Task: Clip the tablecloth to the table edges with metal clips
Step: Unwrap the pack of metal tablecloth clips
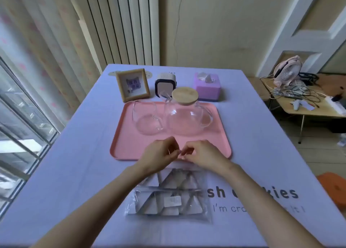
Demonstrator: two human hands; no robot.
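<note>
Room: a pale-walled corner with a radiator behind the table, curtains and a window on the left, and a low side table with a small fan and tangled cables on the right.
Surface: a table covered by the lilac tablecloth, printed with dark lettering near the front right.
Clips: the metal clips are triangular pieces still sealed inside a clear plastic bag lying flat on the cloth, just in front of the person.
Left hand: the left hand is curled, fingertips pinching the bag's top edge.
Right hand: the right hand is curled likewise, pinching the same edge, its fingertips almost touching the left's.
Step in hand: most likely pulling the bag's mouth open; whether it has parted cannot be told.
Done: the cloth lies spread; no clip shows on any visible edge.
Left: take the clips out and fix them along the table edges, so nearly everything.
Beyond: a pink tray holding a glass cup and a lidded glass teapot; behind it a framed picture, a small white device and a purple tissue box.
</note>
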